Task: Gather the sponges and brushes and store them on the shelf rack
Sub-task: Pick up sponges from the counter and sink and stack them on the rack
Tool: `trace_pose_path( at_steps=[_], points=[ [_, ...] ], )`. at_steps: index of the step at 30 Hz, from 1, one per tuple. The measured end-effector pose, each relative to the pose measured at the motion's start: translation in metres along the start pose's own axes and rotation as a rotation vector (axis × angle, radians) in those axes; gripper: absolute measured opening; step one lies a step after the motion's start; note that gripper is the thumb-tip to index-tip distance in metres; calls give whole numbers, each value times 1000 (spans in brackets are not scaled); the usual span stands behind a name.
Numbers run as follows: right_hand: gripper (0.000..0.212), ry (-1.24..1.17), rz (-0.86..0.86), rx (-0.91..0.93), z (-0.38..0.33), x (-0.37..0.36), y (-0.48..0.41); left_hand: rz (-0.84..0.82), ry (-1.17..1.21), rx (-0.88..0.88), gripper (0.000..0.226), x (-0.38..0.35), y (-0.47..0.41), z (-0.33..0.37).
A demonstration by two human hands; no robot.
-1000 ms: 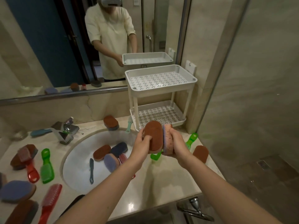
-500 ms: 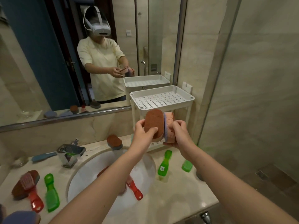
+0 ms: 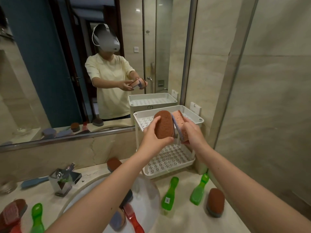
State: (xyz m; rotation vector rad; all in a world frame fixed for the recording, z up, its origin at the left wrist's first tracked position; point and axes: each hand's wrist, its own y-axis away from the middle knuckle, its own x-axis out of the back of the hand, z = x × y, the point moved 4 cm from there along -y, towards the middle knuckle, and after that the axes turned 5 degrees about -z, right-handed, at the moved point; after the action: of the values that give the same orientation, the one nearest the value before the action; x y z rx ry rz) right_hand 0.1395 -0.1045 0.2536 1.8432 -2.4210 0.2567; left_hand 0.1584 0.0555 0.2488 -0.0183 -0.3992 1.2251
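- Where the two arms converged at centre frame, the left hand [image 3: 151, 137] had its fingers curled round a brown sponge [image 3: 164, 126].
- The right hand [image 3: 194, 133] clamped its fingers on a pink sponge [image 3: 180, 119], just beside the brown one.
- Both sponges overlapped the upper tier of the white shelf rack [image 3: 168, 171], centre right.
- A green brush [image 3: 168, 192] lay on the table [image 3: 185, 221], lower right.

A mirror [image 3: 25, 106] is spanning the wall above a beige counter [image 3: 185, 217] and is reflecting a blue door [image 3: 47, 64]. A chrome faucet [image 3: 63, 182] is standing behind the white basin [image 3: 146, 195], which is sitting sunk into the counter. A glass dish [image 3: 6, 186] is resting at far left. A white outlet [image 3: 195, 107] is sitting on the tiled wall, near a glass partition [image 3: 269, 115].
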Motion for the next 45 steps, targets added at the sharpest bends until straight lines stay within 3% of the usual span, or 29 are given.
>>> trace_pose_path(
  at_steps=[3, 6, 10, 21, 27, 35, 45],
  points=[
    [67, 54, -12, 35, -6, 8, -29, 41, 2, 4, 90, -6, -28, -2],
    [56, 104, 9, 106, -7, 18, -63, 73, -2, 21, 77, -12, -57, -6],
    [58, 279, 2, 141, 7, 30, -107, 159, -157, 70, 60, -20, -93, -20],
    [70, 476, -109, 195, 29, 36, -185, 331, -509, 67, 56, -34, -149, -36],
    [62, 704, -106, 230, 34, 41, -201, 289, -590, 38, 54, -34, -168, -41],
    [58, 832, -53, 194, 41, 46, -215, 205, -669, 141, 51, -50, -195, -46],
    [48, 949, -70, 192, 48, 41, -220, 232, -772, 241, 55, -52, -211, -60]
  ],
)
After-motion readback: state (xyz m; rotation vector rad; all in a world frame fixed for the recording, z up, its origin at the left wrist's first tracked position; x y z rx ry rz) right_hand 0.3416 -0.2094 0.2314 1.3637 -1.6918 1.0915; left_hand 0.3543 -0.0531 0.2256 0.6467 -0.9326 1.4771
